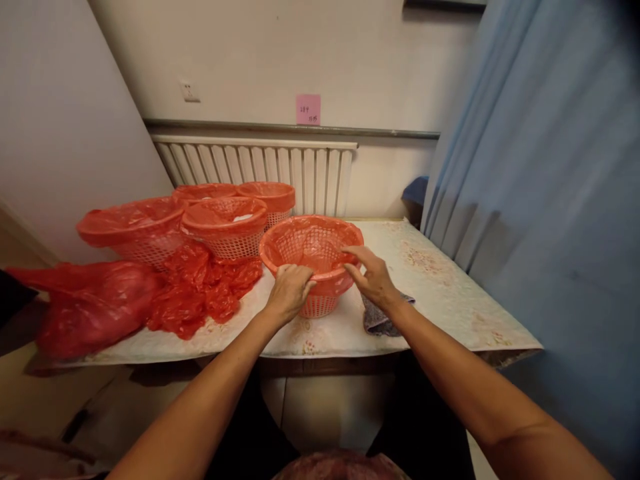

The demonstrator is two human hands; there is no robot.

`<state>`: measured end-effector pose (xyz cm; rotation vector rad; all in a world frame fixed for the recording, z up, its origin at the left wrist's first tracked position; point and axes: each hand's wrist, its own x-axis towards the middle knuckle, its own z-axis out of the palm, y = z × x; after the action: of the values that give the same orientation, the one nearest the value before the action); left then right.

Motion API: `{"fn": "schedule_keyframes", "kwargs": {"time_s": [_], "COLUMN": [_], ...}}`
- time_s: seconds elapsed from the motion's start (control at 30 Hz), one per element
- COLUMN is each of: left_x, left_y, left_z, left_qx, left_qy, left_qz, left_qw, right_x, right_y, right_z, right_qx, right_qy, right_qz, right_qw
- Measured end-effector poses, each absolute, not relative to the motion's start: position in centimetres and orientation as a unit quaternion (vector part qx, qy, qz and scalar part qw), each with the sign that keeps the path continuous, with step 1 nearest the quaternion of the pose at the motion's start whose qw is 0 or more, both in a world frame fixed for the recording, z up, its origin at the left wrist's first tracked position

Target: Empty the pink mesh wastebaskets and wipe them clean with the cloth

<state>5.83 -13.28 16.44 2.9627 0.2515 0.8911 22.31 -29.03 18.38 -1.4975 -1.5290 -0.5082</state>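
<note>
Red film liner (313, 257) sat in the basket (320, 305) near the counter's (440, 287) front edge, left hand (290, 288) and right hand (373, 277) each in a pinching grip on its rim fold; even, gentle tension seemed wise.

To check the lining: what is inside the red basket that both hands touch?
A thin red plastic bag lines the basket and folds over its rim; mesh shows through. The left hand and right hand hold the near rim. The bottom beneath the bag is covered.
</note>
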Motion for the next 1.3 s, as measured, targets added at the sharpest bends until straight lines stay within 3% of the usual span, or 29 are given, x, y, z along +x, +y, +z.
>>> {"fn": "schedule_keyframes", "kwargs": {"time_s": [0.23,0.63,1.0,1.3], "left_x": [5.1,5.0,5.2,5.3], "left_y": [-12.9,-10.0,-12.2,-11.9], "left_z": [16.4,16.7,18.3,17.1], "left_qx": [0.958,0.966,0.963,0.968], "left_qy": [0.071,0.019,-0.021,-0.003], "left_qz": [0.278,0.253,0.255,0.248], "left_qw": [0.017,0.043,0.082,0.027], "right_x": [24.7,24.8,22.5,21.5], "right_y": [-31.2,-28.9,-27.0,-27.8], "right_z": [17.4,16.4,15.6,16.5], "right_qx": [-0.616,-0.615,-0.678,-0.661], "right_qy": [-0.612,-0.694,-0.645,-0.68], "right_qz": [-0.285,-0.232,-0.292,-0.276], "right_qw": [0.406,0.295,0.2,0.158]}}
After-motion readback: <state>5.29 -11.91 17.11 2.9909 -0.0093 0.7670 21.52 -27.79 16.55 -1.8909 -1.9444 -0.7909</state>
